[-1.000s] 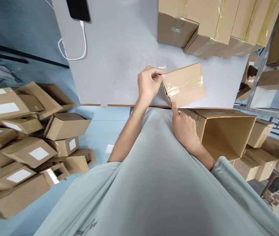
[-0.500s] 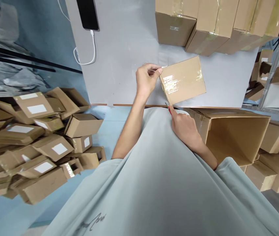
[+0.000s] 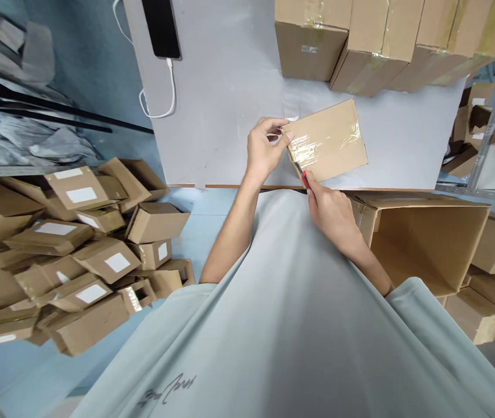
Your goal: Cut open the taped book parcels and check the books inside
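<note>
A small taped cardboard box point(image 3: 334, 139) lies slightly turned on the table near its front edge. My left hand point(image 3: 265, 150) pinches the box's far left corner, thumb on the top and fingers at its side. In my right hand point(image 3: 332, 210) is a small red cutter knife point(image 3: 304, 177), with the forefinger stretched along it. Its dark tip meets the left edge of the box, by the shiny tape. How deep the blade sits cannot be seen.
Closed taped boxes point(image 3: 373, 72) stand in a row at the back right. A phone point(image 3: 161, 29) with a white cable point(image 3: 172, 93) lies at the back left. Beside the table are a large open carton point(image 3: 422, 244) at right and piled boxes point(image 3: 99, 261) at left.
My right hand has moved the cutter knife up from the box's near corner along its left edge. My left hand keeps its place at the far corner.
</note>
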A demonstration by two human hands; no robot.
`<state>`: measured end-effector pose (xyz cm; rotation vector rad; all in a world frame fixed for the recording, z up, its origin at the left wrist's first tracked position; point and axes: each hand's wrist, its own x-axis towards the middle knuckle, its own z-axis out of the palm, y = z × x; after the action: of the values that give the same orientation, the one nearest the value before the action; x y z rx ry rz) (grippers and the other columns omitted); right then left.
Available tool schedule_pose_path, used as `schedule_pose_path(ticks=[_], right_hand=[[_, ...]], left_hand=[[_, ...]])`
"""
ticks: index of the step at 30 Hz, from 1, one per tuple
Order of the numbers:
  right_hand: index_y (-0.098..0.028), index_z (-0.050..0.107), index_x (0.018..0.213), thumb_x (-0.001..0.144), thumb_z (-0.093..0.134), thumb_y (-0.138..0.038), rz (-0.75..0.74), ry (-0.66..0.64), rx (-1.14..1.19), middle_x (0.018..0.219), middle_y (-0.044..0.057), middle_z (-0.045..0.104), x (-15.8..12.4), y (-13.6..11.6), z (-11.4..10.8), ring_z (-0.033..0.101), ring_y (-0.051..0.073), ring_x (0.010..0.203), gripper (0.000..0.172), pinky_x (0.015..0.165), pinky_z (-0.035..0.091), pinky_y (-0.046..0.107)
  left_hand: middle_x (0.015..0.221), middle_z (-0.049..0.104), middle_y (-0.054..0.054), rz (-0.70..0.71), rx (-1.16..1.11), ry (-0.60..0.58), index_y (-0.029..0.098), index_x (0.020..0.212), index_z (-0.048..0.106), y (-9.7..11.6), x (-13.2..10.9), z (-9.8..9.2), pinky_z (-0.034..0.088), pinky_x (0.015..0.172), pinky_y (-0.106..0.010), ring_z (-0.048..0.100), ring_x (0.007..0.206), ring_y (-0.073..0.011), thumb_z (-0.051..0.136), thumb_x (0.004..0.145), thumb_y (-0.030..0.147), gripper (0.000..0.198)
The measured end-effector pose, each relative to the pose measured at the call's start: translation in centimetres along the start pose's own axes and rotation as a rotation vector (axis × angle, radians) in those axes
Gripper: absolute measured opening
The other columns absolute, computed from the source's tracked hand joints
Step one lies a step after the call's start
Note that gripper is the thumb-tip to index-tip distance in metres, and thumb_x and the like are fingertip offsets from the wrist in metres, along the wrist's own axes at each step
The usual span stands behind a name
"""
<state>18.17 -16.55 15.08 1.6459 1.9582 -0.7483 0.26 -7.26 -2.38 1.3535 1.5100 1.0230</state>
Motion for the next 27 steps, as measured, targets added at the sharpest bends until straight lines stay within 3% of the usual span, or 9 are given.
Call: schedule_pose_path(ticks=[12,17,23,27], right_hand=[[-0.018,0.013,0.189,0.115,0.030,-0.015,0.057,-0.085,-0.145,0.122,0.021,0.084,0.4,-2.3,-1.3,0.081,0.030,0.105,0.075,0.091,0.062,0.037],[-0.020,0.018,0.188,0.116,0.030,-0.015,0.113,-0.080,-0.182,0.118,0.019,0.084,0.3,-3.8,-1.8,0.082,0.029,0.103,0.074,0.089,0.063,0.036],[-0.024,0.018,0.189,0.117,0.039,-0.018,0.226,-0.167,-0.216,0.119,0.019,0.084,-0.9,-5.7,-3.3,0.083,0.028,0.099,0.074,0.085,0.063,0.034],[-0.027,0.023,0.188,0.117,0.040,-0.018,0.281,-0.195,-0.226,0.120,0.018,0.084,-0.1,-7.3,-4.8,0.083,0.028,0.102,0.073,0.087,0.063,0.034]], left_hand=[[0.125,0.079,-0.006,0.021,0.000,-0.017,0.031,0.124,0.079,-1.0,0.2,0.4,0.065,0.099,-0.038,0.079,0.115,-0.0259,0.085,0.100,0.054,0.034],[0.125,0.079,-0.005,0.015,-0.003,-0.022,0.033,0.123,0.078,-0.4,-0.2,0.4,0.065,0.098,-0.038,0.078,0.115,-0.0253,0.083,0.101,0.055,0.031],[0.121,0.078,-0.006,0.031,-0.012,-0.071,0.031,0.119,0.077,0.6,-0.1,-0.1,0.065,0.098,-0.039,0.076,0.114,-0.0257,0.083,0.102,0.050,0.025],[0.118,0.078,-0.006,0.039,-0.036,-0.089,0.032,0.116,0.077,0.6,0.2,-0.3,0.064,0.100,-0.041,0.075,0.113,-0.0267,0.082,0.103,0.045,0.020]])
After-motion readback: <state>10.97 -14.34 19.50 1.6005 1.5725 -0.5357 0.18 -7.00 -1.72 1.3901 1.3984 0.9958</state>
